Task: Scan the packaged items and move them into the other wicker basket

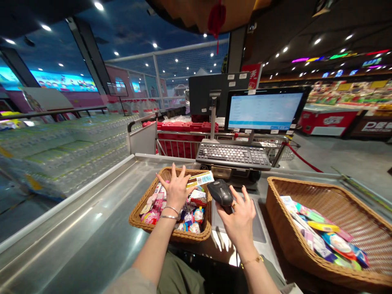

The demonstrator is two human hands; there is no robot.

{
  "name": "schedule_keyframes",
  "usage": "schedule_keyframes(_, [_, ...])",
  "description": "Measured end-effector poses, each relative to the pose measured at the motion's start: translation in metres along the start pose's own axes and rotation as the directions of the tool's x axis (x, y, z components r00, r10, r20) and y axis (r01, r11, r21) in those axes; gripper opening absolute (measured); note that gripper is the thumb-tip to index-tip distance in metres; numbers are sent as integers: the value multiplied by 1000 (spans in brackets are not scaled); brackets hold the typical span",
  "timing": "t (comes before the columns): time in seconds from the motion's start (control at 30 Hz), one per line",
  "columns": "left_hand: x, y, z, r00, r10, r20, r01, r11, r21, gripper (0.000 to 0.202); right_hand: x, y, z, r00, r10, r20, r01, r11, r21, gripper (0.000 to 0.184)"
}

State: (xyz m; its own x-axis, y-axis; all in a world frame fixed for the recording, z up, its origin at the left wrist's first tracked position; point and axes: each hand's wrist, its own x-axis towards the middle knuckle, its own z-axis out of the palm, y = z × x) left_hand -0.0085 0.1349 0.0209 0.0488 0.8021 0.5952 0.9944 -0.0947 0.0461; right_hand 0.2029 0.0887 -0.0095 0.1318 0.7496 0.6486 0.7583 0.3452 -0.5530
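My left hand [177,190] is over the near wicker basket [134,212], its fingers partly spread. Between its thumb and forefinger is a narrow white-and-yellow packet [200,179], barcode side up. Black and facing the packet, a handheld barcode scanner [220,192] sits in my right hand [240,216], gripped by thumb and fingers. The scanner's head is close to the packet's right end. Inside the near basket lie small colourful packaged goods [197,214], many pink or blue, partly hidden under my left hand.
A larger wicker basket [275,220] with several coloured packets [330,237] stands at the right. Beyond the metal counter [88,228] are a keyboard [232,153], a lit monitor [265,108] and a shopping cart [177,143]. Stacked bottle packs [61,143] stand left.
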Motion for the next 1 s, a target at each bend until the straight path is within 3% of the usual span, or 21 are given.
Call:
schedule_keyframes(0.47, [0, 12, 6, 999, 21, -41, -21, 1000, 5, 34, 0, 0, -8, 998, 9, 55, -11, 999, 40, 18])
schedule_keyframes(0.7, [1, 15, 8, 1000, 10, -12, -10, 1000, -6, 36, 0, 0, -11, 999, -10, 50, 8, 999, 39, 17])
schedule_keyframes(1.0, [2, 18, 8, 979, 67, -191, -68, 998, 1, 29, -1, 4, -9, 996, -18, 88, 16, 999, 28, 19])
